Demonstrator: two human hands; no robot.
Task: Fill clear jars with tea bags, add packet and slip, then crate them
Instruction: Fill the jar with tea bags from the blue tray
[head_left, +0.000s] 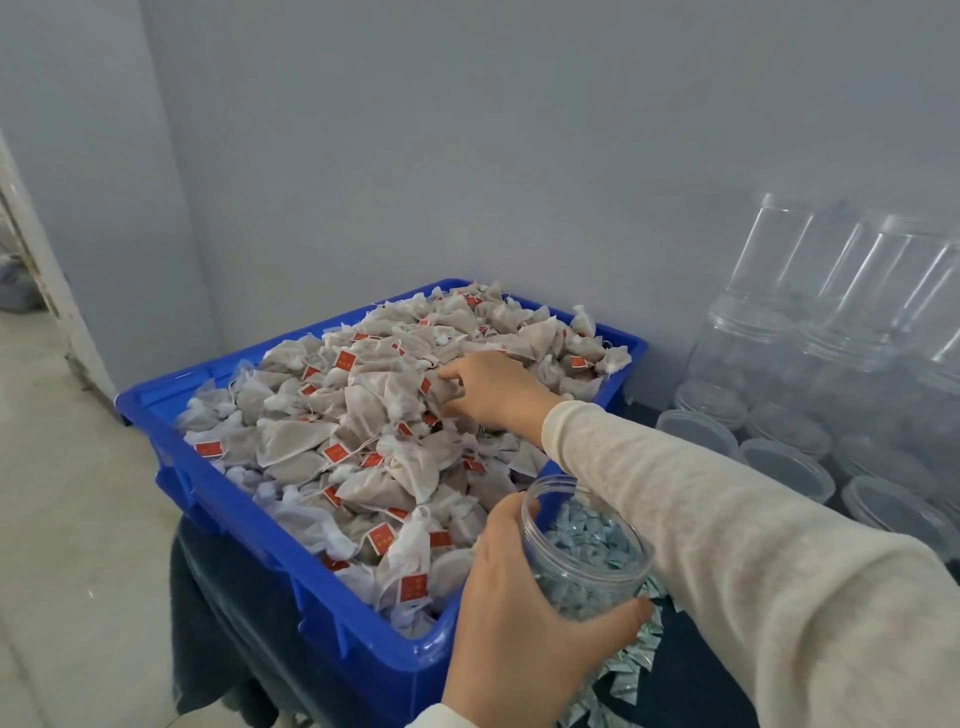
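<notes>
Blue crate (249, 512): left and centre of the scene; a rectangular plastic tub set cornerwise on a dark cloth-covered surface (228, 623). We count it heaped above its rim.
Tea bags (332, 415): pale, gauzy pyramid sachets with brownish fill, white knotted tops, thin strings and small red square tags. They pile from the near corner of the crate to the far one.
Left hand (511, 618): near centre; we see fingers and thumb curled round the jar, clamped on its wall just beside the crate's near right edge.
Jar (582, 545): clear, round, wide-mouthed, lidless, tilted toward the crate. Through it we see the small packets lying behind.
Right hand (488, 387): centre, farther off, on the heap; our fingertips pinch together on one tea bag.
Right sleeve (727, 519): cream, fuzzy knit, running to the near right corner.
Packets (631, 670): small pale blue-green sachets, scattered on the dark cloth near the jar.
Spare jars (810, 384): far right, against the wall; clear, stacked and grouped, well apart from the crate.
</notes>
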